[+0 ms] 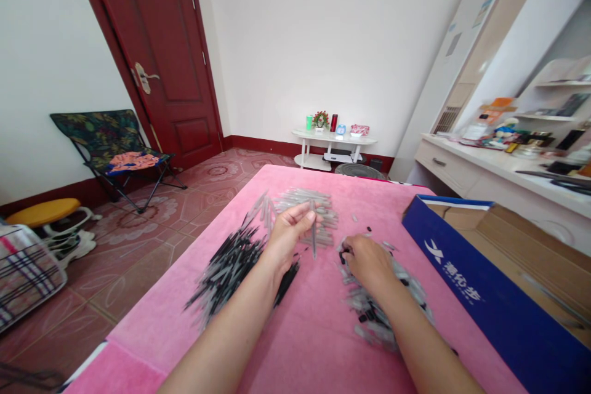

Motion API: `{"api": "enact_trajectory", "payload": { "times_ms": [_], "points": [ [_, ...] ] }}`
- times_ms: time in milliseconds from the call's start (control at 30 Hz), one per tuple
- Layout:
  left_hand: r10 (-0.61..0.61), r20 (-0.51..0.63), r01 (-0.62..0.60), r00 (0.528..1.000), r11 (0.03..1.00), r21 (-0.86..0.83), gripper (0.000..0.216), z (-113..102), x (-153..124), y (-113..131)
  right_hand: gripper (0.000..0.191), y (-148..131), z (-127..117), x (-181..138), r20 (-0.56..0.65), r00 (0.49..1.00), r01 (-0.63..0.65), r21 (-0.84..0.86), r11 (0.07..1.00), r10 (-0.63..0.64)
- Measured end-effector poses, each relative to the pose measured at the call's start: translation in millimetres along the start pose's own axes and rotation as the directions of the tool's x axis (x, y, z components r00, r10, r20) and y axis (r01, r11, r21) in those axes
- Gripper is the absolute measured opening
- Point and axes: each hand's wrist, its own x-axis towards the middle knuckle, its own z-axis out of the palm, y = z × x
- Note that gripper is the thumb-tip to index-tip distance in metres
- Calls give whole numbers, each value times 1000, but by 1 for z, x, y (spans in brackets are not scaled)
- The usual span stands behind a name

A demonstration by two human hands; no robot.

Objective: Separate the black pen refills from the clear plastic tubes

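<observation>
My left hand (290, 229) is closed around a thin grey pen barrel (314, 235) that points down toward the pink tablecloth (305, 326). Left of it lies a heap of black and grey pen parts (228, 261). Behind it sits a pile of clear grey tubes (307, 203). My right hand (367, 261) rests knuckles up on a pile of small grey and black caps (383, 314), its fingertips pinched on a small black piece (342, 253).
An open blue cardboard box (466, 295) stands at the table's right edge. A folding chair (115, 148), yellow stool (44, 212) and red door (157, 55) are to the left. A small white side table (330, 144) stands by the far wall; a cluttered desk (503, 166) is right.
</observation>
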Motion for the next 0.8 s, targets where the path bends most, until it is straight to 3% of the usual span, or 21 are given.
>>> {"api": "enact_trajectory", "payload": {
  "times_ms": [200,667,800],
  "points": [
    [4,-14,-4,1000,1000,21,40,3,-1,1,19,-2,10,0,-24,1000,8,-95,995,-11],
    [9,-43,-7,999,999,43,35,10,-3,4,16,-12,8,-7,-10,995,98,-21,995,-98],
    [24,-24,-23,999,998,54,36,8,-2,3,28,-24,2,-11,-94,958,280,73,957,-273]
  ]
}}
